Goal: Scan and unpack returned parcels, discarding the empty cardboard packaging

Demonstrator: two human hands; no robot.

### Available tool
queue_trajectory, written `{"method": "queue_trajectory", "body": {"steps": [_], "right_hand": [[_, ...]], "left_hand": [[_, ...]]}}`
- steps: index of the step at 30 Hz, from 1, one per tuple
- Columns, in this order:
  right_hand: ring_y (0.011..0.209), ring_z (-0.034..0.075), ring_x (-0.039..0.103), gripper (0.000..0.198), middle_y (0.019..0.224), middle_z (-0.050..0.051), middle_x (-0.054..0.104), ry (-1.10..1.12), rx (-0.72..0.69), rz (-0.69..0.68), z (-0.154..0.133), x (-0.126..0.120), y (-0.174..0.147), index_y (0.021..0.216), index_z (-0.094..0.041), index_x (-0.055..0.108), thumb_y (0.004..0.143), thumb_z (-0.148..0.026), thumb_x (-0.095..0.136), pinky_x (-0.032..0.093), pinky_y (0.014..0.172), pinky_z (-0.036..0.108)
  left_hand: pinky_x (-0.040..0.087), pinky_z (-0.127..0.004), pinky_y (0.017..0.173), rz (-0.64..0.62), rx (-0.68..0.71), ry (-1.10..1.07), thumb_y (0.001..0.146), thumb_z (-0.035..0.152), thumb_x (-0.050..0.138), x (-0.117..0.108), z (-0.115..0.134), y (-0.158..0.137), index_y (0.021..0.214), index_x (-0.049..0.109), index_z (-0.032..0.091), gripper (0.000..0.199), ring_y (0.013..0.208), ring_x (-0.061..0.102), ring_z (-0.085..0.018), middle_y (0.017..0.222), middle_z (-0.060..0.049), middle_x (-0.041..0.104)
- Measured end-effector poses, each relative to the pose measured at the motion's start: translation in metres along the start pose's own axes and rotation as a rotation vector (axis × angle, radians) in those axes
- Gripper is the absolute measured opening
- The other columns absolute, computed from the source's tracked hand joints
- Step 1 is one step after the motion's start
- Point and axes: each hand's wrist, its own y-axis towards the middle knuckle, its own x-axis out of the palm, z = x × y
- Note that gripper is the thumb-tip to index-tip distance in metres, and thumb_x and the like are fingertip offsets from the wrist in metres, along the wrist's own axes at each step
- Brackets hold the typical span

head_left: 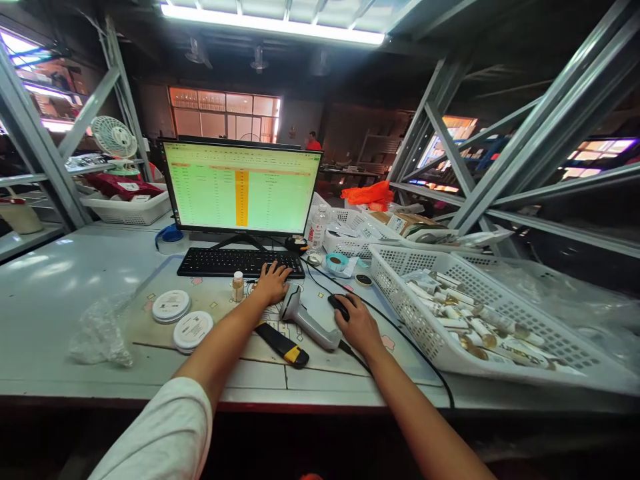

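Note:
My left hand [272,283] rests with its fingers spread on the right part of a black keyboard [220,262]. My right hand [361,325] lies over a black computer mouse [339,306], fingers curved around it. Between my hands sits a grey barcode scanner [310,322]. A black and yellow utility knife [283,344] lies partly under my left forearm. Left of that hand stands a small bottle with a white cap [238,287]. Two round white tins [171,306] are by my left forearm. A monitor [210,190] behind the keyboard shows a spreadsheet with one orange column.
At right, a white perforated basket [400,303] holds many small bottles. Crumpled clear plastic [103,330] lies at left. Behind the mouse are a teal tape roll [337,262] and a clear plastic bottle [318,230]. Metal rack posts [480,193] flank the desk. A person in red [313,142] is far back.

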Motion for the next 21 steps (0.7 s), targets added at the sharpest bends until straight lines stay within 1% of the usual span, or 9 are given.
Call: {"method": "queue_trajectory", "body": {"steps": [3,6,9,11,13,15,17,19,21], "right_hand": [[0.119,0.030,0.060,0.043,0.140,0.014,0.054,0.003,-0.032,-0.005,0.003,0.001,0.001,0.134,-0.021,0.064,0.095,-0.031,0.050,0.052,0.102,0.047],[0.121,0.031,0.060,0.044,0.140,0.013,0.055,0.017,-0.077,-0.002,0.008,0.004,0.002,0.134,-0.021,0.064,0.095,-0.033,0.050,0.051,0.104,0.047],[0.122,0.031,0.059,0.045,0.139,0.014,0.055,0.028,-0.105,-0.003,0.012,0.007,0.003,0.135,-0.020,0.064,0.095,-0.035,0.049,0.050,0.106,0.048],[0.122,0.032,0.060,0.046,0.139,0.014,0.056,0.028,-0.112,-0.002,0.014,0.009,0.004,0.134,-0.020,0.065,0.095,-0.037,0.049,0.050,0.105,0.049],[0.121,0.032,0.061,0.046,0.139,0.013,0.057,0.022,-0.116,0.004,0.016,0.011,0.004,0.134,-0.021,0.065,0.095,-0.038,0.049,0.051,0.104,0.050],[0.121,0.032,0.061,0.045,0.138,0.013,0.057,0.023,-0.127,0.013,0.017,0.013,0.004,0.133,-0.022,0.066,0.095,-0.039,0.049,0.052,0.104,0.049],[0.120,0.032,0.061,0.045,0.137,0.013,0.058,0.030,-0.143,0.023,0.019,0.016,0.005,0.132,-0.022,0.066,0.095,-0.039,0.048,0.051,0.104,0.049],[0.119,0.032,0.062,0.045,0.137,0.014,0.058,0.033,-0.151,0.034,0.022,0.020,0.005,0.131,-0.021,0.067,0.094,-0.039,0.048,0.051,0.104,0.050],[0.119,0.032,0.061,0.045,0.136,0.015,0.057,0.032,-0.153,0.053,0.024,0.021,0.006,0.130,-0.021,0.067,0.093,-0.039,0.049,0.051,0.104,0.051]], "left_hand": [[0.019,-0.062,0.125,0.057,-0.011,-0.019,0.096,0.025,0.053,-0.007,0.005,0.000,0.149,0.048,0.023,0.053,0.153,0.028,-0.035,0.157,-0.011,0.046],[0.027,-0.051,0.125,0.149,-0.039,-0.034,0.096,0.020,0.050,-0.023,0.016,-0.004,0.145,0.050,0.014,0.050,0.150,0.033,-0.032,0.158,-0.015,0.043],[0.037,-0.038,0.120,0.214,0.043,-0.082,0.097,0.022,0.051,-0.050,0.029,-0.018,0.133,0.059,0.014,0.038,0.140,0.046,-0.025,0.150,-0.013,0.051],[0.043,-0.037,0.114,0.265,0.135,-0.136,0.097,0.024,0.052,-0.072,0.033,-0.034,0.124,0.065,0.017,0.030,0.130,0.054,-0.024,0.140,-0.011,0.059],[0.045,-0.039,0.110,0.325,0.154,-0.143,0.097,0.025,0.053,-0.096,0.030,-0.050,0.119,0.067,0.018,0.026,0.124,0.057,-0.025,0.132,-0.011,0.063],[0.044,-0.042,0.109,0.370,0.062,-0.058,0.097,0.028,0.056,-0.115,0.021,-0.066,0.120,0.066,0.018,0.027,0.124,0.055,-0.027,0.132,-0.012,0.062],[0.043,-0.045,0.109,0.390,-0.094,0.060,0.094,0.035,0.063,-0.126,0.006,-0.079,0.126,0.063,0.018,0.037,0.128,0.051,-0.032,0.139,-0.014,0.058],[0.043,-0.046,0.107,0.346,-0.239,0.107,0.091,0.041,0.069,-0.130,-0.011,-0.090,0.134,0.059,0.017,0.050,0.131,0.049,-0.036,0.145,-0.017,0.054],[0.046,-0.043,0.101,0.237,-0.321,0.046,0.092,0.042,0.067,-0.127,-0.028,-0.100,0.131,0.060,0.018,0.046,0.124,0.056,-0.035,0.138,-0.017,0.060]]}}
